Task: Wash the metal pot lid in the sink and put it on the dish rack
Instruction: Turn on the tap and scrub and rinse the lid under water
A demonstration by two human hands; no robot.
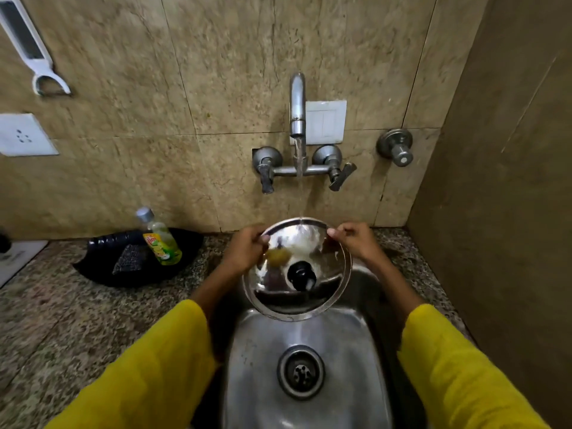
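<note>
My left hand and right hand grip the lid by its rim — tilted over the sink. Water from the tap hits its upper edge.

Lid fills the back half of the sink, held at its far rim by left hand and right hand. Front basin around the drain is open. Tap and water stream block from above the lid. Right: side wall close, narrow counter strip. Left: counter open near the front; black tray with bottle at the back.
</note>
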